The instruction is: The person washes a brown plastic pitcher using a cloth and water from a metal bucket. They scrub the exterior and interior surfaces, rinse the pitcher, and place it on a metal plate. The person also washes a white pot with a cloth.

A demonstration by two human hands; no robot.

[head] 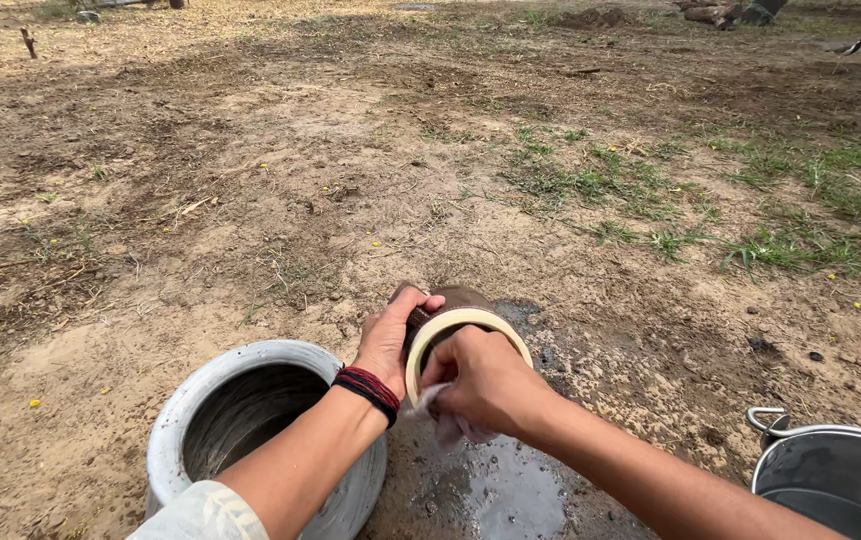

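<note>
Bare dirt ground [250, 200] spreads open all around. A large grey pot [175, 420] sits at lower left, a metal bucket [830, 470] at lower right. Between them, the left hand [387, 335] clasps a brown clay pot [460, 300] by its pale rim, tilted over a wet patch [510, 490]. The right hand [485, 380] is closed on a cloth [447, 425] at the rim.

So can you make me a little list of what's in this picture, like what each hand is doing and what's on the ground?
place: bare dirt ground outdoors with grass patches
left hand: grips the side of a small brown pot with a cream rim
right hand: at the pot's mouth, holding a pale cloth
left wrist: red and black band
beside the left arm: big grey pot, tilted, open mouth
bottom right: metal bucket with handle
under the hands: wet patch on the soil
</note>
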